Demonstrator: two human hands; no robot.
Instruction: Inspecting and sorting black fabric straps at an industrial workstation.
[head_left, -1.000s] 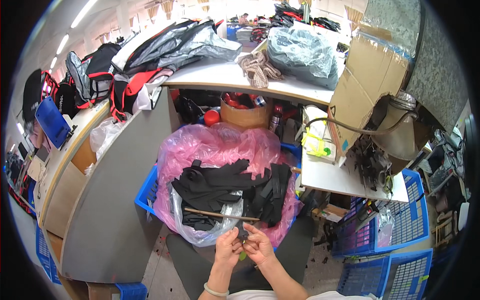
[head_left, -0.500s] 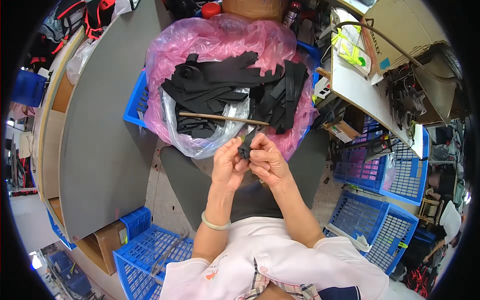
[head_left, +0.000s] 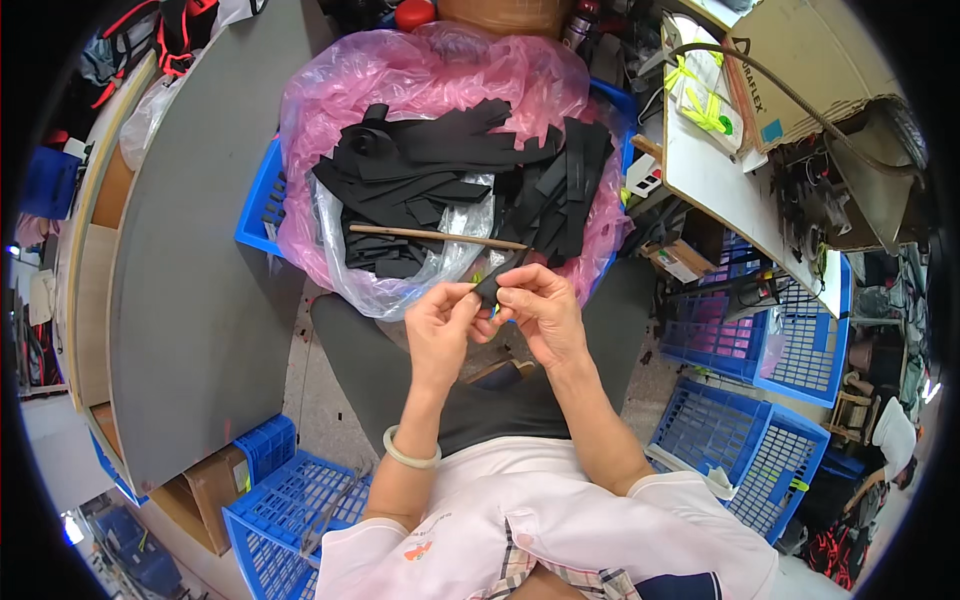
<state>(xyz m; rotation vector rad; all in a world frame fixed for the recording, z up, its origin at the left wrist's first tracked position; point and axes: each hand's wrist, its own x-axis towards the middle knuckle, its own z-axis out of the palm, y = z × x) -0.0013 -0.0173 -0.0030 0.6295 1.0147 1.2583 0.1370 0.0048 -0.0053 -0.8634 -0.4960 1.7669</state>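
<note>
Between my two hands, above my lap, is a black fabric strip (head_left: 487, 290) with a bit of yellow-green showing beside it. My left hand (head_left: 442, 318) pinches its left side, and my right hand (head_left: 541, 308) grips its right side between thumb and fingers. Just beyond my hands lies a heap of black fabric strips (head_left: 410, 190) on pink and clear plastic sheeting (head_left: 330, 90) that lines a blue crate (head_left: 262, 200). A thin wooden stick (head_left: 437, 236) rests across the near part of the heap.
A grey tabletop (head_left: 205, 260) stands at the left. More blue crates (head_left: 710, 425) sit on the floor at the right, and another blue crate (head_left: 290, 510) is at the lower left. A white bench (head_left: 745, 205) with a cardboard box (head_left: 820, 60) runs along the upper right.
My hands have spread slightly apart, the left one moving leftward. The black strip, bunched up before, now looks flatter and more stretched between my fingers. The view has shifted a little.
</note>
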